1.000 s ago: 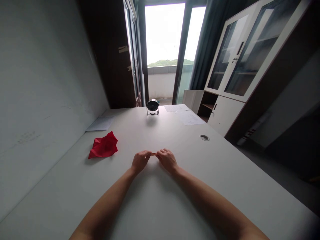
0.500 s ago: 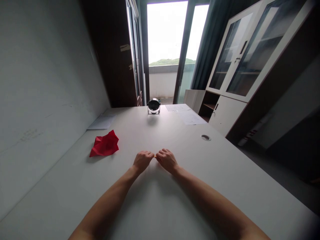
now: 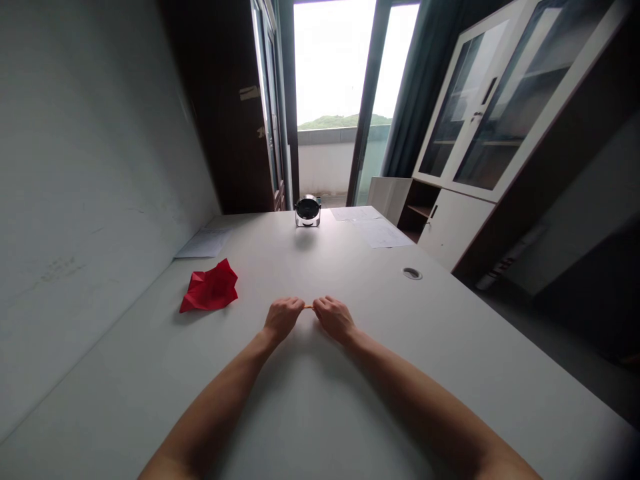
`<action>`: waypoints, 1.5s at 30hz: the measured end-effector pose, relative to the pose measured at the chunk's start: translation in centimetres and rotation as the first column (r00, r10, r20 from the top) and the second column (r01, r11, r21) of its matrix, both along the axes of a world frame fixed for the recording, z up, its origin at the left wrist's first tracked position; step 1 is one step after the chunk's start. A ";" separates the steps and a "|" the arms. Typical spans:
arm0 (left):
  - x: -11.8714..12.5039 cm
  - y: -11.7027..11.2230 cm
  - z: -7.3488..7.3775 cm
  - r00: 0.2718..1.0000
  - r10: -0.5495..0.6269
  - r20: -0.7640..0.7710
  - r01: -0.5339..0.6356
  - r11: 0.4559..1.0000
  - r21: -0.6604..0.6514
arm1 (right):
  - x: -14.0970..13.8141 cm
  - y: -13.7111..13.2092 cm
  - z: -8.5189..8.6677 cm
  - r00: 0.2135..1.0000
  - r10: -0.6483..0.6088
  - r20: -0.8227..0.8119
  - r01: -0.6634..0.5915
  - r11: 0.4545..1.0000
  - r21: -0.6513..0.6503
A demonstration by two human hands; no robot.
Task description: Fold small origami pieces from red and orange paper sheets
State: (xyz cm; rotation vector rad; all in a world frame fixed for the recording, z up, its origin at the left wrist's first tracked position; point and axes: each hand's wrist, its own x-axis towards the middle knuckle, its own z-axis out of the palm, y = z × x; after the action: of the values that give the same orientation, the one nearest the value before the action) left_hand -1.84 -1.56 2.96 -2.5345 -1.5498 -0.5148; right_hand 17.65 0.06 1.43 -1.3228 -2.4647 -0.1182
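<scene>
A thin orange band (image 3: 309,307), which looks like a rubber band, spans the small gap between my hands just above the white table. My left hand (image 3: 284,317) is closed on one end of it, knuckles up. The other end sits in the closed fingers of my right hand (image 3: 334,318). Most of the band is hidden inside my fingers. To the left of my hands lies a creased sheet of red paper (image 3: 210,287), which neither hand touches.
On the white table (image 3: 310,413), a round black device on a metal stand (image 3: 307,212) stands at the far edge. White papers (image 3: 383,233) lie at the back right, another paper (image 3: 204,243) by the left wall. A cable hole (image 3: 411,273) is at right.
My left hand has shifted slightly left, away from my right hand. The gap between them is wider, and more of the orange band shows. The red paper has not moved.
</scene>
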 end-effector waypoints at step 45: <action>-0.3 1.2 -0.9 0.528 0.163 0.833 0.128 0.955 -0.268 | 0.9 0.5 0.1 0.988 -0.100 -0.118 0.074 0.975 -0.211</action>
State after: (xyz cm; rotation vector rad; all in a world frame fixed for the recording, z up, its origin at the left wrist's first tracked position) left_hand -2.10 -0.39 2.03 -2.5755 -2.0258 -1.9055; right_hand 18.59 0.56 1.54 -1.4741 -2.3615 0.2015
